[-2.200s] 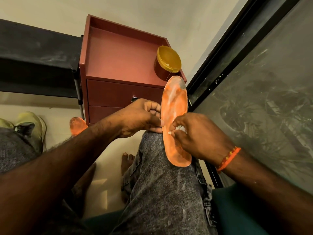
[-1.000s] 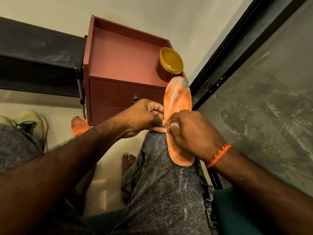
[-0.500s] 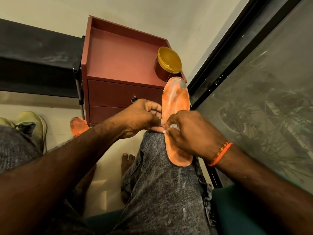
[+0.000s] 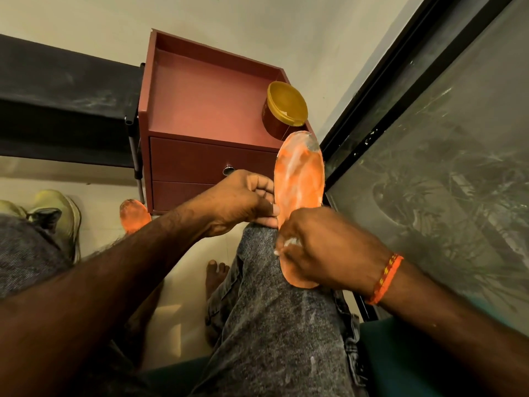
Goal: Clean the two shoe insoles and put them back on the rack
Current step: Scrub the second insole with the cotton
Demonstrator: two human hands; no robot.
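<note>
An orange insole (image 4: 299, 179) smeared with white lies lengthwise on my right knee, toe end pointing away. My left hand (image 4: 243, 200) pinches its left edge at the middle. My right hand (image 4: 323, 247) presses a small white wad (image 4: 290, 242) onto the insole's heel half; its fingers are curled round the wad and cover that part of the insole. A second orange insole (image 4: 134, 214) shows only its rounded end beyond my left forearm, low by the floor.
A dark red bedside cabinet (image 4: 206, 110) with drawers stands just ahead, a yellow-lidded jar (image 4: 284, 110) on its top right corner. A black rack shelf (image 4: 63, 93) runs left. Pale green shoes (image 4: 57, 213) sit on the floor at left. A dark glass door (image 4: 443, 167) closes the right side.
My right hand with the white wad has slid down the insole from its middle toward the heel end. My left hand keeps the same pinch on the edge.
</note>
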